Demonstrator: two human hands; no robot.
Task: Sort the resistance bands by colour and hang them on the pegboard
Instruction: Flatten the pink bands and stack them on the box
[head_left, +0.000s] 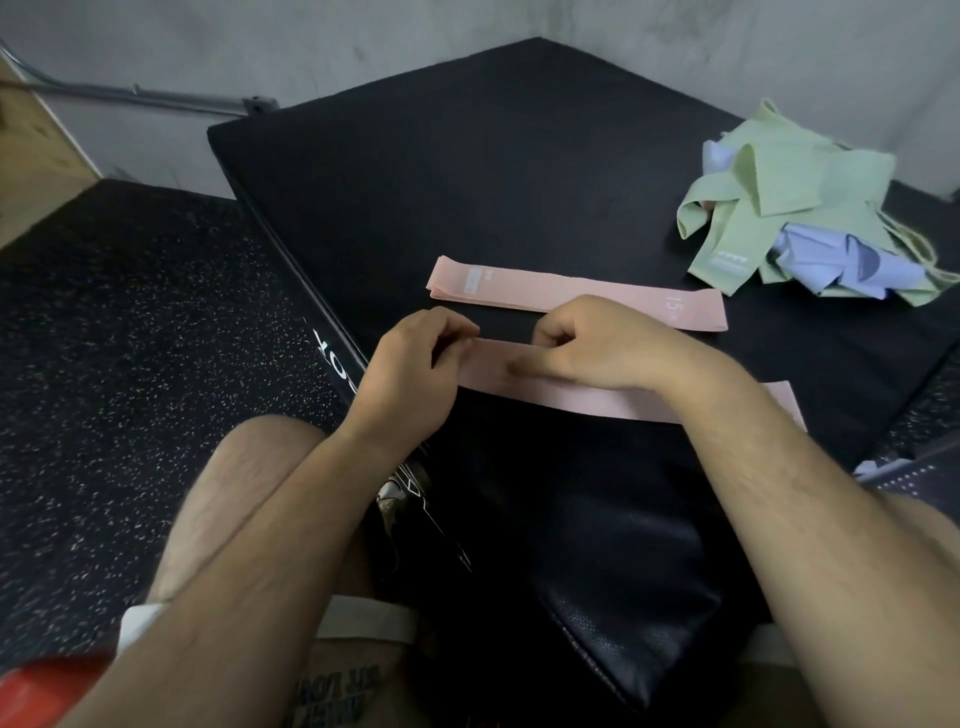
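A pink resistance band (545, 291) lies flat on the black mat (467, 182). Just in front of it lies a second pink band (587, 397), stretched out flat. My left hand (410, 374) pinches that band's left end with curled fingers. My right hand (602, 345) rests on the band's middle, fingers curled, one finger pressing along the fabric. A tangled heap of green bands (789, 187) and lilac-blue bands (841, 262) sits at the mat's far right. No pegboard is in view.
The black mat lies in a corner of grey concrete walls (415, 41). Speckled rubber floor (130, 338) is on the left. A dark bag (597, 571) rests between my knees. A grey pipe (156, 96) runs along the wall.
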